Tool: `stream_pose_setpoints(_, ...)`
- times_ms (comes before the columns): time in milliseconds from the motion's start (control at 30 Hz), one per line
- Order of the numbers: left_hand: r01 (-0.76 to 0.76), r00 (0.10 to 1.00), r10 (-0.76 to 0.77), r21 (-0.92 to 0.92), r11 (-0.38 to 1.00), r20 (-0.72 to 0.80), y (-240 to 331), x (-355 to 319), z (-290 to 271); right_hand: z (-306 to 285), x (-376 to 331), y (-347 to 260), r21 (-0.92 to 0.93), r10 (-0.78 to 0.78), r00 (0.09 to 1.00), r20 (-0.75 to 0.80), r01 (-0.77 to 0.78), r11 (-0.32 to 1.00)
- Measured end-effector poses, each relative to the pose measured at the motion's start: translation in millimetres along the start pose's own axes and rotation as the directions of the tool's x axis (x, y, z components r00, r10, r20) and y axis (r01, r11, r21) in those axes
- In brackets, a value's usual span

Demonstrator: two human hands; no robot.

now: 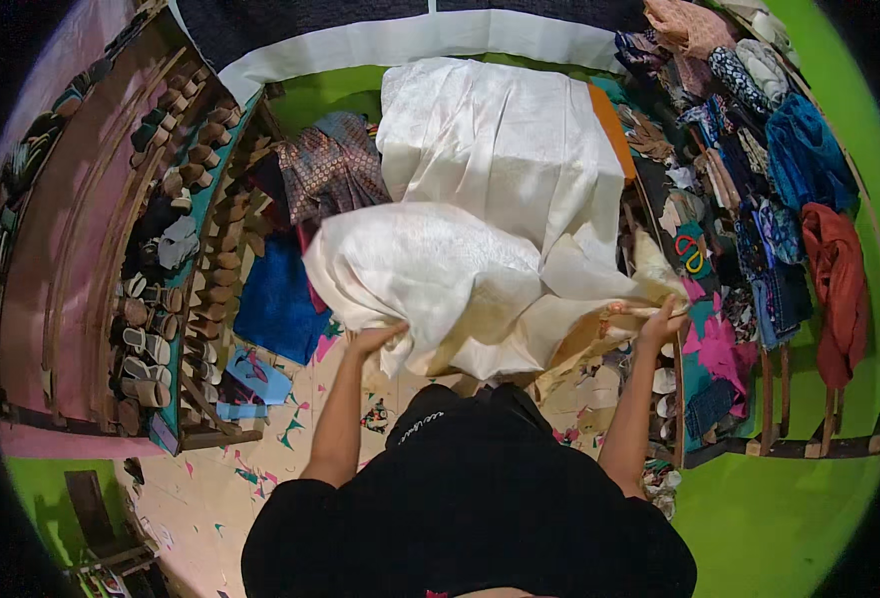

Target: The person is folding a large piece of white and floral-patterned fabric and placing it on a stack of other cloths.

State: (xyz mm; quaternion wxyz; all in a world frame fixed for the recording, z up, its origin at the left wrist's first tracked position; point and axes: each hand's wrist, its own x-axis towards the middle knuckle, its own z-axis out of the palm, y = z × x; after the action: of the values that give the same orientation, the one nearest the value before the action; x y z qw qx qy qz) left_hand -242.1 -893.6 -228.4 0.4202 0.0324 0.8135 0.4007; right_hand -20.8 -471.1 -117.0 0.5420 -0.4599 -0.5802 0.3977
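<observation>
A large piece of white fabric [430, 264] billows between my hands in front of my body, creased and partly lifted. My left hand [378, 339] is closed on its near left edge. At its right end, my right hand [664, 321] grips a bunched part of the same cloth, which looks yellowish there. Just beyond, more white fabric [500, 140] lies draped over a block-shaped support, hanging in folds down the near side. Whether the two white cloths are one piece, I cannot tell.
Shoe racks [161, 249] with several sandals and shoes stand at left. Blue cloth [280, 299] and patterned cloth [332, 169] hang beside the draped block. Right-hand shelves hold folded fabrics, red-handled scissors [692, 254] and a rust-red cloth [836, 294]. Scraps litter the tiled floor [210, 508].
</observation>
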Motion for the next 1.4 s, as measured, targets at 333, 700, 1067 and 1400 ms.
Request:
stream_pose_setpoints(333, -0.023, 0.876, 0.4, -0.806, 0.591, 0.269, 185.5, -52.6, 12.7, 124.4, -140.1, -49.6, 0.308, -0.403, 0.282, 0.871, 0.326, 0.894)
stream_pose_setpoints(700, -0.79, 0.516, 0.77, 0.14, 0.597, -0.375, 128.8, -23.5, 71.3, 182.4, -101.2, -159.8, 0.28, -0.332, 0.633, 0.7, 0.185, 0.942)
stream_pose_setpoints(1067, -0.301, 0.845, 0.325, 0.126, 0.945, -0.425, 0.4, 37.9, 27.9, 187.8, 11.9, -93.6, 0.07, -0.303, 0.527, 0.794, 0.416, 0.907)
stream_pose_setpoints(1400, -0.577, 0.797, 0.411, -0.759, 0.302, -0.442, 88.0, -24.6, -85.5, 121.3, 58.6, 18.1, -0.423, -0.028, 0.673, 0.739, 0.496, 0.758)
